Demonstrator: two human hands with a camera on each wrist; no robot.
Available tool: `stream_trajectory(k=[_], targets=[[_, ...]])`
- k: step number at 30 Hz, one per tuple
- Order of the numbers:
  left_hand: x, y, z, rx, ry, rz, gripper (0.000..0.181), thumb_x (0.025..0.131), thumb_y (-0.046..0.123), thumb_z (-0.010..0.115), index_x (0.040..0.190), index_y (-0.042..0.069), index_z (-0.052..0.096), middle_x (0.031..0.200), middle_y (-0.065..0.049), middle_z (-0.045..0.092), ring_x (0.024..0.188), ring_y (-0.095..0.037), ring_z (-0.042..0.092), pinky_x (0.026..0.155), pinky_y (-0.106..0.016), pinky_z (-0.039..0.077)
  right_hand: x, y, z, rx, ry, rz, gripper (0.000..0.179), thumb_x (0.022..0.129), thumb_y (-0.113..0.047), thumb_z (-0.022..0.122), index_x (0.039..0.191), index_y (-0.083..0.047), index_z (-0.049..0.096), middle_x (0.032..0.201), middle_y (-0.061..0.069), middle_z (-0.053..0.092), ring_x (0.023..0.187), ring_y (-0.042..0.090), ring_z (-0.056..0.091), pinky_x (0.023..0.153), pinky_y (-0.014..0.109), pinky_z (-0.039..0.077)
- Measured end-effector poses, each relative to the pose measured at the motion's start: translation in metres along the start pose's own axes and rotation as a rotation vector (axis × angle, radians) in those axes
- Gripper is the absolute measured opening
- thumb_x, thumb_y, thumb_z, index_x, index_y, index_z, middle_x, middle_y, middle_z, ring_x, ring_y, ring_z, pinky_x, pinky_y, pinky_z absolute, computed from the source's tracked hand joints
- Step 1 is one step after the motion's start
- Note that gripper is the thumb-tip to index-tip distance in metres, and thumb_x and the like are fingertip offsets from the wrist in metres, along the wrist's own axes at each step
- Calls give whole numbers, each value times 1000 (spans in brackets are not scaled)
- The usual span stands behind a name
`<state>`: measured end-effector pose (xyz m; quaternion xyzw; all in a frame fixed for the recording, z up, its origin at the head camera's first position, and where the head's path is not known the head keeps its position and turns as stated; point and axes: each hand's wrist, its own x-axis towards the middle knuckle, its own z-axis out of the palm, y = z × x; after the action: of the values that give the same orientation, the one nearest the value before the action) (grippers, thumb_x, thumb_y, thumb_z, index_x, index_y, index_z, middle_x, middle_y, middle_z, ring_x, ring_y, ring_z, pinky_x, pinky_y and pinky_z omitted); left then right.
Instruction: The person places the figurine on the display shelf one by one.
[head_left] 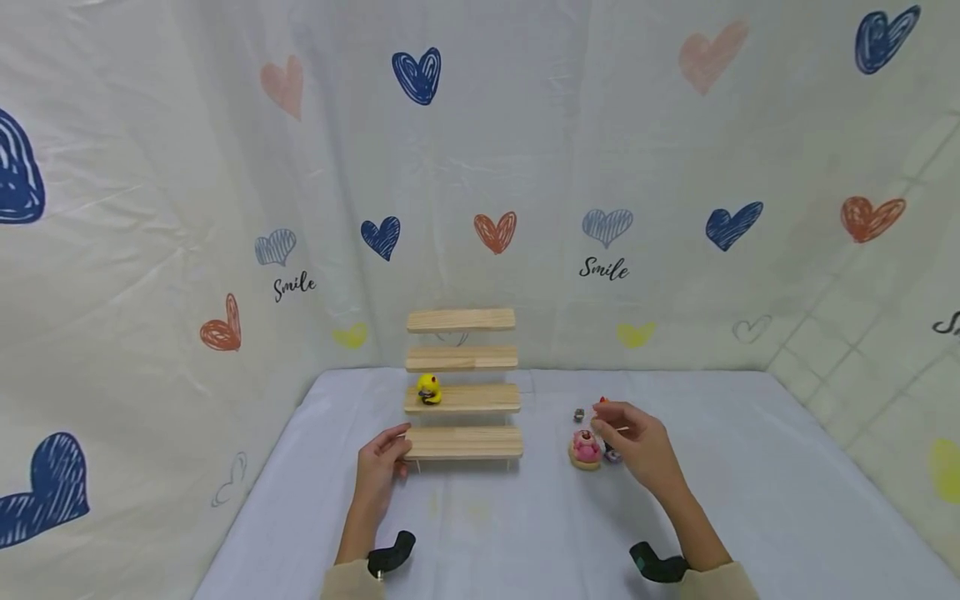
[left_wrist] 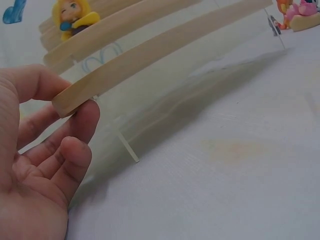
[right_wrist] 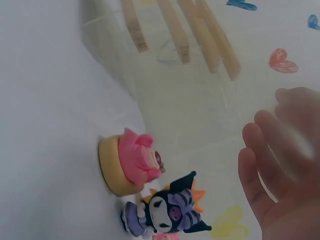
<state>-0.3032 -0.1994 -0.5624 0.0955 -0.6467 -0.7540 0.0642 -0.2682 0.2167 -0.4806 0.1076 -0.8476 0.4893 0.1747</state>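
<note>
"Steadiness first: what secures the slatted stand [head_left: 461,358]?"

"The left hand [head_left: 375,468], pinching the left end of the lowest board [head_left: 465,443]. I'd make that pinch firm but without lift, because the thin leg [left_wrist: 127,146] under it looks slight, and a tug could topple the yellow-haired figure [head_left: 429,390], which sits near the left end of the second board [head_left: 480,398] up."

"And the right hand [head_left: 643,446]?"

"Above the other figures, its fingers loosely bent and slightly apart. Nothing shows in its hold, and the right wrist view leaves a gap between it and them."

"Where do those figures stand?"

"On the worktop [head_left: 525,533], right of the stand and toward the far edge: a pink figure [head_left: 586,450], a dark-hooded figure [right_wrist: 170,212] just beside it, an orange-pointed figure [right_wrist: 199,199] mostly hidden behind, and a small grey piece [head_left: 579,414] closer to the far edge."

"How should fingers go in there?"

"Straight down, I'd say, thumb and forefinger to either side of one figure. They crowd together, so a sideways sweep could knock a neighbour over."
</note>
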Motion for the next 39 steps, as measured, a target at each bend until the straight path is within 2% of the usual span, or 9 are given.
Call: stream_trajectory(k=[12,21,26,30,34,39], targets=[[-1,2,1,2,-2,-3,37,91,6,69,127,0,68,94,-1,72,66,-12,57,49,-23,44,3,18,-26,-132,41,49,31,99,-29,68,125,-12,70,110,8,73,94,-7,59,81,10,50],[-2,3,1,-6,-4,2,38,91,5,69,128,0,68,93,-1,71,65,-12,57,49,-22,44,4,39,-34,-157,-2,182,45,98,-44,66,131,-14,65,123,9,70,98,-9,54,84,7,45],[-2,3,1,-5,1,-2,37,90,5,70,127,1,68,93,-1,71,65,-12,57,49,-22,44,3,49,-35,-150,-47,206,47,99,-41,66,134,-11,63,129,12,68,102,0,57,84,10,47],[-2,4,2,3,2,0,37,91,6,70,127,0,68,92,-1,72,64,-11,57,49,-22,45,3,56,-34,-131,-80,192,45,100,-34,66,135,-8,63,131,15,67,105,7,60,85,15,50],[-2,4,2,1,-1,1,38,91,6,70,128,-2,67,93,-2,71,64,-11,57,49,-21,44,2,64,-33,-118,-110,184,45,99,-34,67,135,-8,63,132,15,67,107,12,61,85,18,51],[-3,5,2,-3,-2,3,38,91,5,70,128,-2,66,94,-3,71,64,-10,56,50,-21,44,1,72,-32,-75,-164,194,49,97,-35,70,139,-10,61,136,17,64,114,24,61,82,24,53]])
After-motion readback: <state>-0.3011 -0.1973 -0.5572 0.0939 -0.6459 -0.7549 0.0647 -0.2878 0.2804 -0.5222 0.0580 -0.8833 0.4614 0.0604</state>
